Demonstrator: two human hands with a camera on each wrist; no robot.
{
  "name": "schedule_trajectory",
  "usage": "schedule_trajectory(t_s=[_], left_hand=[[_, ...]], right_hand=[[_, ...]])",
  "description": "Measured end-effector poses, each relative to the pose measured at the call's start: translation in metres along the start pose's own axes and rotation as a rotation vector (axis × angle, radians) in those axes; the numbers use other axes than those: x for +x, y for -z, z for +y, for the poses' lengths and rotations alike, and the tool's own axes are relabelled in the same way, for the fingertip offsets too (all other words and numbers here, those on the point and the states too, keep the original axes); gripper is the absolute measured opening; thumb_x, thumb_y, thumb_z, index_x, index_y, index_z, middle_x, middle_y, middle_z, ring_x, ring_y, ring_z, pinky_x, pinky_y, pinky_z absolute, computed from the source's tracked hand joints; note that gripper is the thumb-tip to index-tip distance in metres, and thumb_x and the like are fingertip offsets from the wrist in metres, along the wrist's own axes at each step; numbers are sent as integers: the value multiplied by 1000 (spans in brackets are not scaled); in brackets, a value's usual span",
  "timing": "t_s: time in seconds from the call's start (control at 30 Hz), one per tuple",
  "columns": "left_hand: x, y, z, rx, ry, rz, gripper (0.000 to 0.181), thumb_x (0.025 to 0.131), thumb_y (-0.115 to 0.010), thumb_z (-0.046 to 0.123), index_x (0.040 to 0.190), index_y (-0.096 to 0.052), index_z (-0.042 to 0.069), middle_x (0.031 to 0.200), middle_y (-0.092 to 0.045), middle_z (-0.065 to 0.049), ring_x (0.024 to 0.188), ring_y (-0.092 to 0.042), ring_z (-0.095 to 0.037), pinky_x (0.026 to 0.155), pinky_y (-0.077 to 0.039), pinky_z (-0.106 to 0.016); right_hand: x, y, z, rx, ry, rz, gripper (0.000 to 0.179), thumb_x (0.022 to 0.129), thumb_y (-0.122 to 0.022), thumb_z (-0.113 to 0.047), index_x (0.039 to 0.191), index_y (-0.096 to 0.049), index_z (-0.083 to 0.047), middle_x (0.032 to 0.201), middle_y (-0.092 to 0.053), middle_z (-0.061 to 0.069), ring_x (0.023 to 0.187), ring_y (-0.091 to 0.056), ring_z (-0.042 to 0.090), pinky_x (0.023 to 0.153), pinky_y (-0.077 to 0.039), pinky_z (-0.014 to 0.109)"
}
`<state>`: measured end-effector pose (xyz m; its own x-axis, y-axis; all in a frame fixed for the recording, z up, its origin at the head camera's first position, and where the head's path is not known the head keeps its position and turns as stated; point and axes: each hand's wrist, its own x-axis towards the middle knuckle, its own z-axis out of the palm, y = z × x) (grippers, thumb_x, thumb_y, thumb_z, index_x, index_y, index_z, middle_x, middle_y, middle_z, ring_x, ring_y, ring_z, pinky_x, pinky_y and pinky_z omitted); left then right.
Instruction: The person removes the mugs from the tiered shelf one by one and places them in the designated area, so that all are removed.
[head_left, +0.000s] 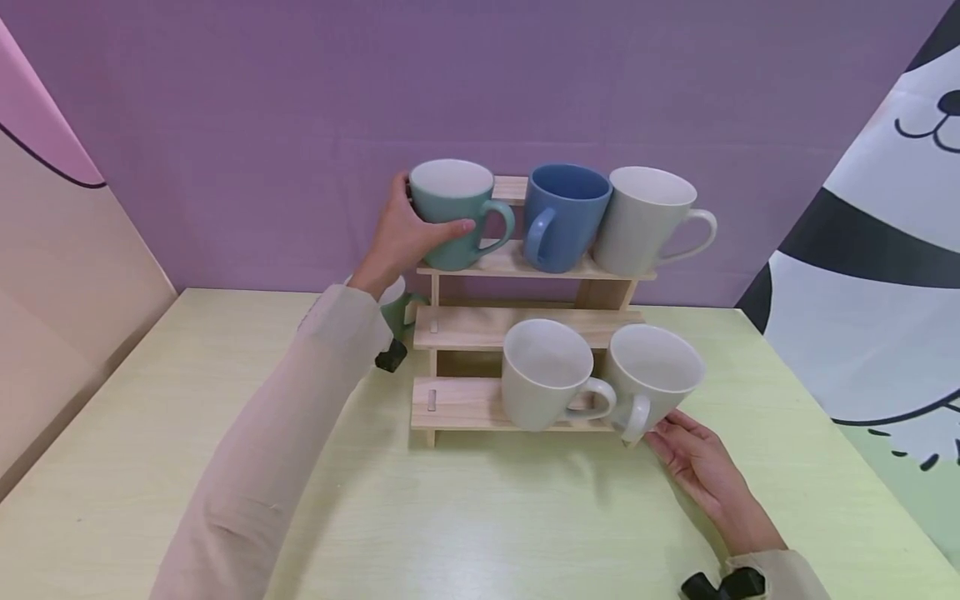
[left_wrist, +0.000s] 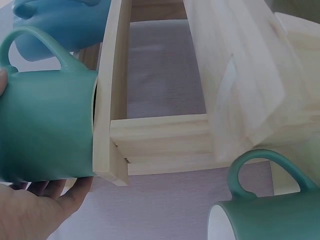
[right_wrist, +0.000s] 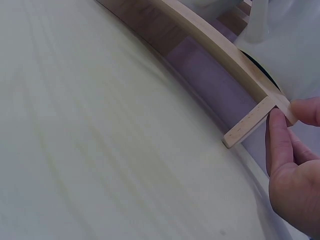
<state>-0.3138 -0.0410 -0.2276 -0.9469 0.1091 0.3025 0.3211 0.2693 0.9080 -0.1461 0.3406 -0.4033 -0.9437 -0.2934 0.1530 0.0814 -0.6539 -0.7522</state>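
The left hand (head_left: pixel 405 235) grips a teal mug (head_left: pixel 447 223), its thumb across the front and its fingers around the far side. That mug is at the left end of the 3rd board up on a stepped wooden rack (head_left: pixel 459 406), base against the board, handle pointing right. Just beside it on that board stand a blue mug (head_left: pixel 567 218) and, at the right end, a tall white mug (head_left: pixel 647 218).

The right hand (head_left: pixel 699 462) pinches the right end of the rack's lowest board, thumb on the board and fingers by the leg. On this board stand 2 more mugs: a left white mug (head_left: pixel 542 375) and a right white mug (head_left: pixel 651 367); whether they touch cannot be told.

A green mug (head_left: pixel 393 315), partly hidden by the left sleeve (head_left: pixel 277 442), stands on the pale wood-grain table (head_left: pixel 517 533) left of the rack. Behind is a purple wall (head_left: pixel 300 125).
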Motion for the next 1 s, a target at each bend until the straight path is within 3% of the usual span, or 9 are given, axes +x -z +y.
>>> schedule_trajectory(t_s=[0.33,1.0], left_hand=[[-4,1,2,27,-11,43,95,72,-82,32,144,-24,13,141,-43,-7,125,-47,-23,101,-44,-43],[-11,13,-8,51,-57,138,94,68,-85,30,140,-28,12,138,-46,-8,123,-49,-21,100,-45,-40]], right_hand=[[2,2,-1,-24,-2,22,43,99,-29,10,115,-67,-2,115,-68,7,105,-66,16,91,-52,26],[7,6,-1,-4,2,11,43,98,-28,12,114,-67,0,114,-69,8,105,-66,17,90,-52,26]])
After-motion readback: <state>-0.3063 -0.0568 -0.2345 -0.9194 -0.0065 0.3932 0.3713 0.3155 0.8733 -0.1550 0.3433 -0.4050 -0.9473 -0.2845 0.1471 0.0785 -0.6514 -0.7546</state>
